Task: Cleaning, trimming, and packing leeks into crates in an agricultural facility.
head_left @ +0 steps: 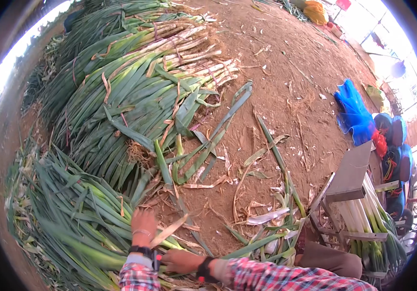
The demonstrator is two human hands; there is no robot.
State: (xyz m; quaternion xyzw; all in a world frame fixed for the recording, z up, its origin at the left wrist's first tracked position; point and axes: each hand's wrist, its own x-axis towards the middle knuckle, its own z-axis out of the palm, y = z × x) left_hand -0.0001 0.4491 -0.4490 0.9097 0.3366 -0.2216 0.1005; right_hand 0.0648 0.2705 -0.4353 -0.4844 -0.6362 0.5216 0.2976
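My left hand (144, 222) lies on the near pile of loose leeks (84, 214), back of the hand up, its fingertips lost among the green leaves. Just below and to the right, my right hand (183, 261) is at the lower edge of the same pile, fingers curled and partly hidden behind my left wrist. A dry, yellowed leaf (169, 231) sticks up between the two hands. Some leaves at the lower left are blurred. Beyond my hands, tied bundles of leeks (150, 83) lie with white shanks and roots to the right.
At the right, a metal stand (346, 192) holds peeled leeks (366, 218) beside my bent knee (330, 260). Torn leaves (277, 232) litter the bare soil (266, 72). Farther right lie blue netting (355, 112) and several dark rolls with blue ends (397, 163).
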